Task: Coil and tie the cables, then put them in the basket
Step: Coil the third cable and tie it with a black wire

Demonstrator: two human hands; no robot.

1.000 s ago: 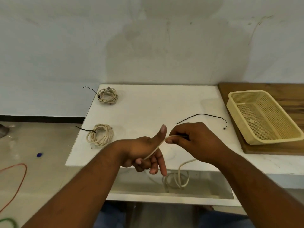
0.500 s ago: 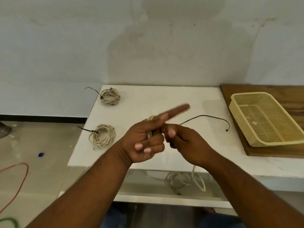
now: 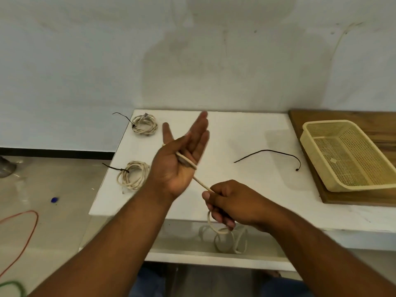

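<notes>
My left hand (image 3: 182,159) is raised over the white table (image 3: 235,136), palm up and fingers spread. A cream cable (image 3: 200,182) loops across its palm. My right hand (image 3: 229,202) is closed on that cable just below and to the right, near the table's front edge. The cable's slack hangs in loose loops (image 3: 227,239) under the table edge. Two coiled, tied cream cables lie at the left: one far (image 3: 144,124), one near (image 3: 134,174). A loose black tie (image 3: 270,154) lies right of centre. The yellow mesh basket (image 3: 334,185) stands on the right and holds no cables.
The basket rests on a wooden board (image 3: 342,116). A wall runs close behind the table. On the floor at the left lie an orange cable (image 3: 30,230), a green one (image 3: 12,286) and a small blue object (image 3: 54,199).
My left hand has opened from a curled grip to a flat raised palm. My right hand has dropped toward the table's front edge, drawing the cable across the palm.
</notes>
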